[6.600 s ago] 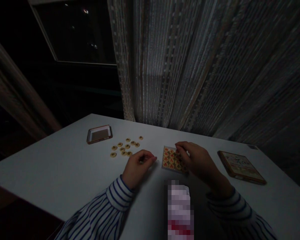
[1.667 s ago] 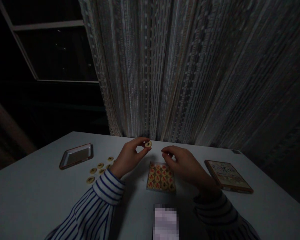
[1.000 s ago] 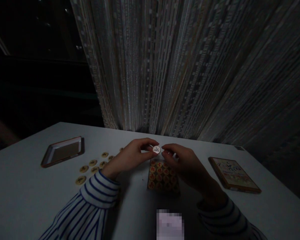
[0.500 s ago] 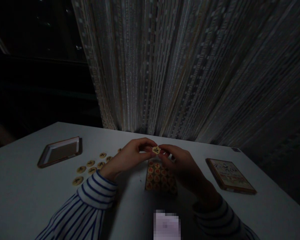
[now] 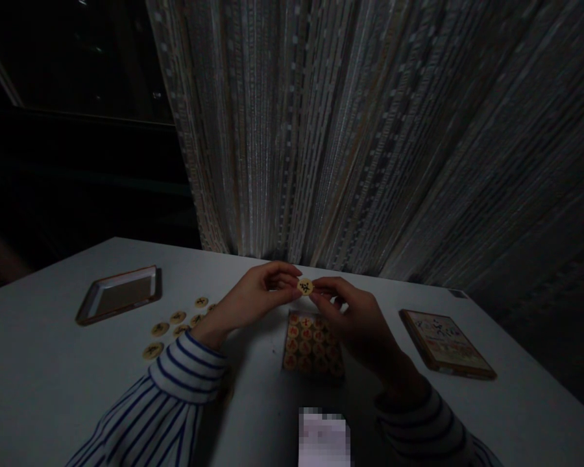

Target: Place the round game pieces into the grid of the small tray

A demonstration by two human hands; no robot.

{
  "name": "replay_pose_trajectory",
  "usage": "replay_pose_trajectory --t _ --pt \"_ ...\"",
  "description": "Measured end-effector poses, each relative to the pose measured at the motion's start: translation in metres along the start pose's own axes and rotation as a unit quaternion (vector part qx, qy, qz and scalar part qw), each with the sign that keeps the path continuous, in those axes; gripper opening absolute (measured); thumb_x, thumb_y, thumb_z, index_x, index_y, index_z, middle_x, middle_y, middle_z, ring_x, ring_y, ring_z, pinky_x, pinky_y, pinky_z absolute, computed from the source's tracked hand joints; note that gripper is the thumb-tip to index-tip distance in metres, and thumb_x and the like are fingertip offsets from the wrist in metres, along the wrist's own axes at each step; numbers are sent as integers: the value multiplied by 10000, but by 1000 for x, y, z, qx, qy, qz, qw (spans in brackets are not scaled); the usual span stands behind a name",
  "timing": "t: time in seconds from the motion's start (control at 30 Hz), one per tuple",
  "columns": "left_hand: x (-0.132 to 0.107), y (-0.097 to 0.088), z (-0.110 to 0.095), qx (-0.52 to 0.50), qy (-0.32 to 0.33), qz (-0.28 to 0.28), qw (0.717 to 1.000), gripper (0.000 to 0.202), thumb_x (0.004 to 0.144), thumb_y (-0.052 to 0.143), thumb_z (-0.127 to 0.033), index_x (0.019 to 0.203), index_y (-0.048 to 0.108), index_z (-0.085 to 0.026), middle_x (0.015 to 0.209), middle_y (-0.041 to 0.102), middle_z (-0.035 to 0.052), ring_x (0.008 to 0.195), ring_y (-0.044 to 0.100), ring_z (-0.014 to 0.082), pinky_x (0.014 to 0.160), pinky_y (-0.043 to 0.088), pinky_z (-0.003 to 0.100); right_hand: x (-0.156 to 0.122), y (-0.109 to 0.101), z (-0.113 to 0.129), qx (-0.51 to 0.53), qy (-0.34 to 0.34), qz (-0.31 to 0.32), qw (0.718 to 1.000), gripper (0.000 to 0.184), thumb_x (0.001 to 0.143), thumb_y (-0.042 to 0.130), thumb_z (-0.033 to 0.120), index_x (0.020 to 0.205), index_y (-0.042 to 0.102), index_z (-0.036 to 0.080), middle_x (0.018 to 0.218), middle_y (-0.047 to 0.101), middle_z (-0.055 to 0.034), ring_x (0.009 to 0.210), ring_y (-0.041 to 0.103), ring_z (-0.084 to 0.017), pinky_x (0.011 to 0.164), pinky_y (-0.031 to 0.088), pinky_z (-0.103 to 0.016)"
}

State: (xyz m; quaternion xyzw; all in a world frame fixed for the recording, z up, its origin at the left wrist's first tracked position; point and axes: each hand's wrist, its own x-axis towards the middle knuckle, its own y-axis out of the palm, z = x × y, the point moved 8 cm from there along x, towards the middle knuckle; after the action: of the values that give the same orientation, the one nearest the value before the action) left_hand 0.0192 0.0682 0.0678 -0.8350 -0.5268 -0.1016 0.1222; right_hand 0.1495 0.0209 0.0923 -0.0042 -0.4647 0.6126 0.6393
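Note:
Between both hands, above the far end of a small box, a round Chinese chess piece [image 5: 304, 286] with a dark character faces me. My left hand [image 5: 260, 295] pinches its left edge with thumb and fingers. From the other side, my right hand [image 5: 353, 311] grips its right edge. Below them is the box of chess pieces [image 5: 313, 344], filled with rows of red-marked discs; my right hand hides its upper right corner. Loose dark-marked chess pieces [image 5: 178, 317] lie on the table left of my left forearm, which covers some of them.
An open tray-like lid [image 5: 119, 295] lies at the left of the white table [image 5: 102, 395]. At the right rests a flat box with a printed picture [image 5: 445, 340]. A string curtain [image 5: 292, 130] hangs behind the far edge. A blurred pale object [image 5: 324, 441] is at the near edge.
Both hands and the chess piece have risen slightly, showing more of the box's top row. The piece has turned a little, and both hands still hold it.

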Motion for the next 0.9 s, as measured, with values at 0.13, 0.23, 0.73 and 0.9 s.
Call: replay_pose_trajectory --t 0.13,0.23,0.73,0.9 --pt "0 1 -1 -2 -4 13 1000 232 685 682 -236 888 633 -134 848 688 35 825 628 157 817 488 333 -2 0 -4 9 17 -6 1000 137 790 567 228 907 630 195 823 696 -20 685 628 -131 588 472 -225" --pt "-1 1 -3 19 4 14 1000 236 700 668 -255 906 653 -140 896 695 46 857 626 173 845 480 363 -2 2 -6 13 18 -4 1000 220 791 562 233 998 619 188 837 703 -30 691 636 -136 607 488 -233" --pt "1 2 3 6 -26 23 999 191 693 654 -235 855 665 -134 848 695 38 816 625 160 813 470 328 -2 7 2 -65 -50 5 997 198 788 570 226 973 619 178 823 686 -25 654 610 -125 663 490 -249" --pt "2 2 10 18 -41 22 999 190 697 644 -225 863 653 -132 773 689 28 751 622 147 746 471 296 -4 11 5 -105 -92 25 990 262 800 562 223 1049 588 149 900 666 -59 748 607 -149 715 486 -279"
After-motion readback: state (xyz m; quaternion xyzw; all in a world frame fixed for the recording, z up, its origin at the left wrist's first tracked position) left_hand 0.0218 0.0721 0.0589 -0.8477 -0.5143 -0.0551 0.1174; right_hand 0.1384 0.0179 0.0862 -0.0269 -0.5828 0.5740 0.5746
